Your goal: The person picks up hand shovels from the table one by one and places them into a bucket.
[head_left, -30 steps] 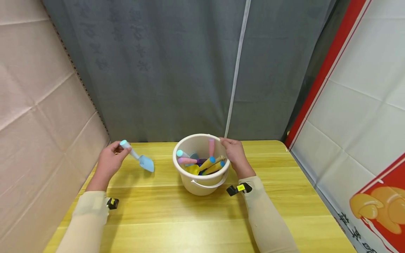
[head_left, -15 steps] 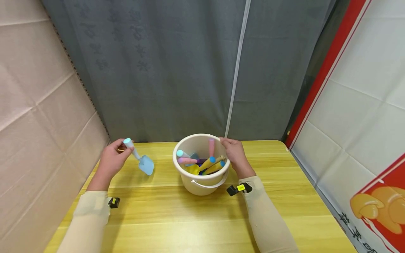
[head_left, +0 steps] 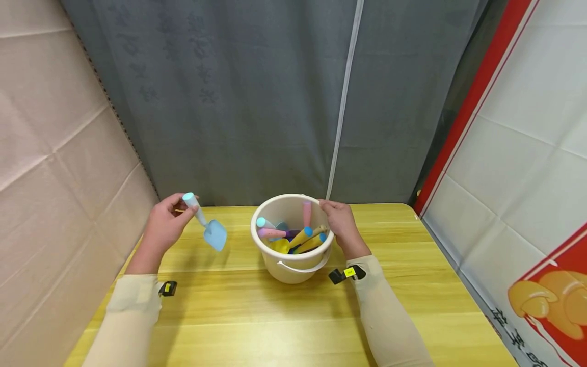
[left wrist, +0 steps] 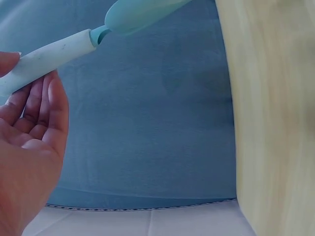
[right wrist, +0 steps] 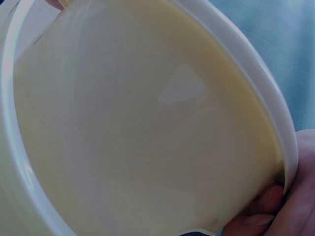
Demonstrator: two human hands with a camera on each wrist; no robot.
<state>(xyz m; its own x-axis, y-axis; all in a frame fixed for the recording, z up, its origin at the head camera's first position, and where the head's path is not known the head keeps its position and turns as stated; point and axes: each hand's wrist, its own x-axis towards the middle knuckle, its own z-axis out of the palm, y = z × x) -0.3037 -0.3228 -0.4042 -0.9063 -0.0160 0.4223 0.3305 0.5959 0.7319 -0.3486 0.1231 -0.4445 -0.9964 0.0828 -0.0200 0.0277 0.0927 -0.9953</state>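
Note:
A small light-blue toy shovel (head_left: 215, 235) with a pale handle is pinched by its handle in my left hand (head_left: 165, 224), over the left part of the table. Its blade points down and to the right. In the left wrist view, thumb and fingertips hold the shovel's handle (left wrist: 59, 51) from either side. My right hand (head_left: 340, 227) grips the right rim of a cream bucket (head_left: 288, 272) in the middle of the table. Several toy tools lie inside, among them a pink handle (head_left: 307, 214), a yellow handle (head_left: 301, 237) and a yellow scoop (head_left: 278, 246).
The bucket's white carrying handle (head_left: 304, 269) hangs down at its front. Wood-grain table (head_left: 257, 326) lies all around the bucket. A grey curtain (head_left: 238, 102) closes off the back, with a pale sheet (head_left: 69, 153) on the left and a white panel (head_left: 513, 153) on the right.
My left hand has moved slightly right and away from me, lifting the shovel a little, and the blade now hangs further right. My right hand and the bucket stay put.

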